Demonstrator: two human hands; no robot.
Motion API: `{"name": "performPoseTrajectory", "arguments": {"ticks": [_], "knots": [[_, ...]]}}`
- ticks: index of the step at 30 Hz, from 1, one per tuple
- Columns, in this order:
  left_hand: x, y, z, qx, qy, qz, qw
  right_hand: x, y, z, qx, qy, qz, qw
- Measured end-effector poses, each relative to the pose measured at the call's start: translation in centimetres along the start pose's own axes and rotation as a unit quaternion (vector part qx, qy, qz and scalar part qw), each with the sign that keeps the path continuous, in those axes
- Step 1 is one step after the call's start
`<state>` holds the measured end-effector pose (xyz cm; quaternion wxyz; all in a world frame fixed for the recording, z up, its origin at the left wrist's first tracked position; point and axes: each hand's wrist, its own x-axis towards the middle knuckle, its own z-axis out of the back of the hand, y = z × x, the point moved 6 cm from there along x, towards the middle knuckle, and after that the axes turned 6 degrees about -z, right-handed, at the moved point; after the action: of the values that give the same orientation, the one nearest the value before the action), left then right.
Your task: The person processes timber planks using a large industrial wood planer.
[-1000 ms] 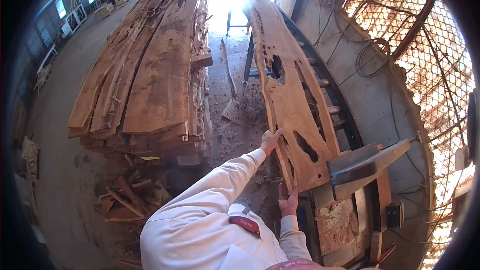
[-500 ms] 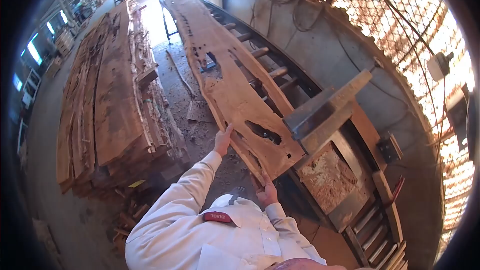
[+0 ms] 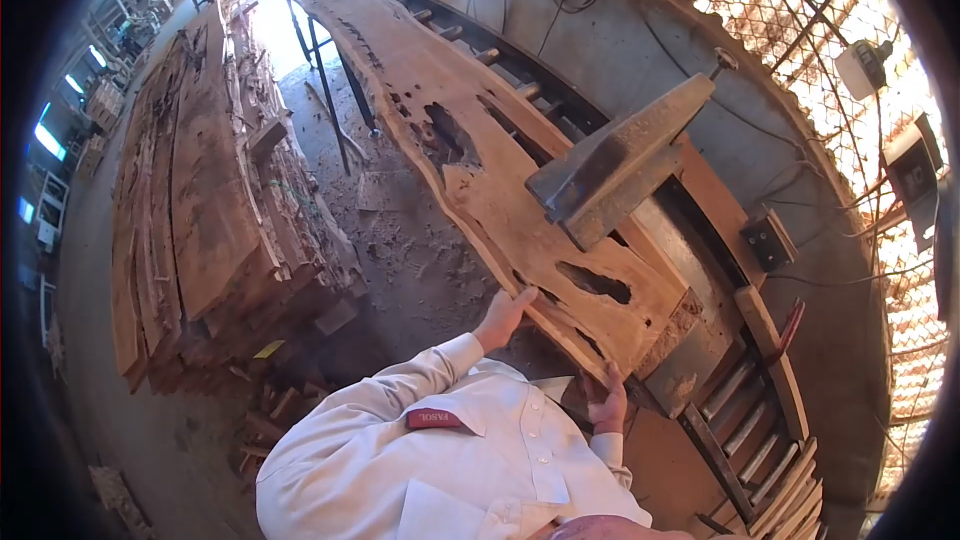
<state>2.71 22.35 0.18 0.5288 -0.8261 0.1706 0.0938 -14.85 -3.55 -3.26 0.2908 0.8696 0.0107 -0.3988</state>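
Note:
A long wooden slab (image 3: 500, 205) with a wavy edge and several dark holes stretches away from me. My left hand (image 3: 503, 320) is closed on its left edge, thumb on top and the other fingers partly hidden beneath. At the near left corner, my right hand (image 3: 606, 406) holds the slab, with some fingers out of sight under the wood. The slab's near end lies over the machine table (image 3: 683, 380). A dusty metal arm (image 3: 620, 165) of the machine hangs across the slab's right side.
Rollers (image 3: 487, 57) in a dark frame run along the slab's right side, and more rollers (image 3: 740, 435) lie near me. A stack of rough planks (image 3: 215, 260) stands left. A wall (image 3: 640, 70) and wire mesh (image 3: 770, 0) border the right. Scraps (image 3: 285, 405) lie on the floor.
The near end of the slab has shifted right and passed under the metal arm onto the machine table. Both my hands have moved right with it, still holding on.

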Motion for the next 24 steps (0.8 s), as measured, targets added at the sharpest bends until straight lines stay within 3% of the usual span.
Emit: {"name": "performPoseTrajectory", "arguments": {"ticks": [3,6,12,17,24], "knots": [[-2.4,1.1,-4.1,0.015,0.076,0.081,0.994,-0.7,3.1,5.7,-0.016,-0.059,0.004,0.998],[-3.4,5.0,-7.4,-0.011,0.145,0.136,0.98,-2.9,7.0,7.7,-0.026,-0.055,0.043,0.997],[-5.6,8.2,-14.2,-0.027,0.235,0.172,0.956,-4.3,12.1,13.5,-0.002,-0.093,0.093,0.991],[-6.2,11.8,-17.9,-0.031,0.246,0.179,0.952,-2.9,15.3,18.2,-0.018,-0.078,0.107,0.991],[-6.1,12.8,-19.3,-0.033,0.232,0.174,0.957,-3.2,16.7,19.0,-0.043,-0.1,0.101,0.989]]}}
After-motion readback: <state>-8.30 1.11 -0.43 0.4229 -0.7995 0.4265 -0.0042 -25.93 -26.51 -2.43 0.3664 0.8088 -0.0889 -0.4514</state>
